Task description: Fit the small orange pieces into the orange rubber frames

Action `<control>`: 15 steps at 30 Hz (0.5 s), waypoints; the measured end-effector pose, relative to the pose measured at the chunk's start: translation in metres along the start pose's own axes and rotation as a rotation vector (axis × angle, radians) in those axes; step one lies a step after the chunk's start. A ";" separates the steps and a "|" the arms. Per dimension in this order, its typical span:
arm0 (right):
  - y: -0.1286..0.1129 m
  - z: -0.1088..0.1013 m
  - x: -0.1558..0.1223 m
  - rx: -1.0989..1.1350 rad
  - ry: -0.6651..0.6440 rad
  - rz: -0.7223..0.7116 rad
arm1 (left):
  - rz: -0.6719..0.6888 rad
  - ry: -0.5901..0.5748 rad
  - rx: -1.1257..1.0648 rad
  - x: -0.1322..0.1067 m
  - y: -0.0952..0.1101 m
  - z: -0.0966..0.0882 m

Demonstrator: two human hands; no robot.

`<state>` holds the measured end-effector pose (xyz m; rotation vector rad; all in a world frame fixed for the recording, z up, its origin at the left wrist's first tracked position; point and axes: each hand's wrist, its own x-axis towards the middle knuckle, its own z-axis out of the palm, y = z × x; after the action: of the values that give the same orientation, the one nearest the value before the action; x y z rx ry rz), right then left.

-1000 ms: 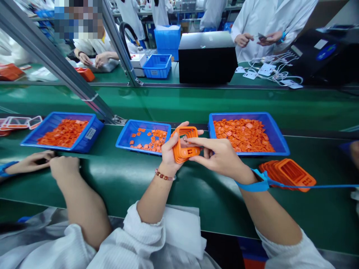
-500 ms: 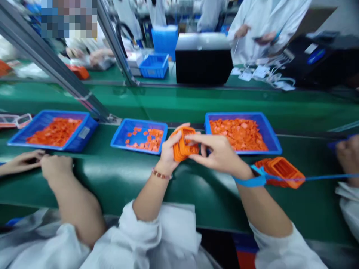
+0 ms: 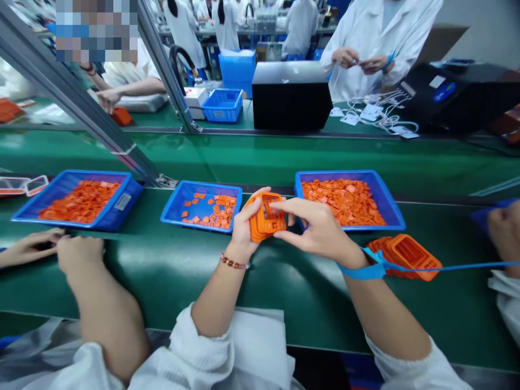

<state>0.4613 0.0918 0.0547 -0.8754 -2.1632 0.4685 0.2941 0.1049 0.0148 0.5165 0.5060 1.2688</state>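
Observation:
My left hand [image 3: 245, 230] grips a stack of orange silicone frames [image 3: 265, 216] from the left, and its fingers curl around the stack's near side. My right hand [image 3: 317, 225] comes in from the right, with its fingertips pinching the stack's right edge. A blue strap circles my right wrist, and its blue cord [image 3: 459, 265] runs off to the right. A second stack of orange frames [image 3: 406, 257] lies on the green conveyor belt [image 3: 292, 295] to the right of my right hand. Small orange pieces fill the blue tray [image 3: 201, 187] just left of my left hand.
Another blue tray [image 3: 390, 208] of orange pieces sits behind my right hand, and a third [image 3: 122, 203] stands further left. A co-worker's hands [image 3: 79, 252] rest at the belt's left, with another hand [image 3: 506, 233] at the right edge. A metal rail [image 3: 85, 114] crosses the upper left.
The view has tilted and shifted, so the trays sit lower in the picture. My hands have turned the orange stack slightly, and the co-worker's hands beyond the belt have moved.

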 end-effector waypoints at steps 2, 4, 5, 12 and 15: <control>0.000 -0.001 0.001 -0.039 0.048 -0.046 | 0.003 0.007 -0.012 0.000 0.000 0.000; 0.001 -0.002 0.003 -0.069 0.055 -0.075 | -0.028 -0.028 -0.010 -0.001 0.000 0.000; 0.001 -0.002 0.003 -0.073 0.043 -0.075 | -0.042 -0.054 -0.004 -0.002 0.000 0.000; 0.004 0.003 0.001 0.031 -0.067 -0.051 | -0.045 -0.062 -0.003 -0.006 0.000 0.002; 0.005 0.001 0.000 0.038 -0.035 -0.036 | -0.039 -0.090 -0.017 -0.005 -0.002 0.000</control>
<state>0.4625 0.0953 0.0515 -0.8122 -2.1905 0.5087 0.2944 0.0999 0.0144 0.5446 0.4272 1.2062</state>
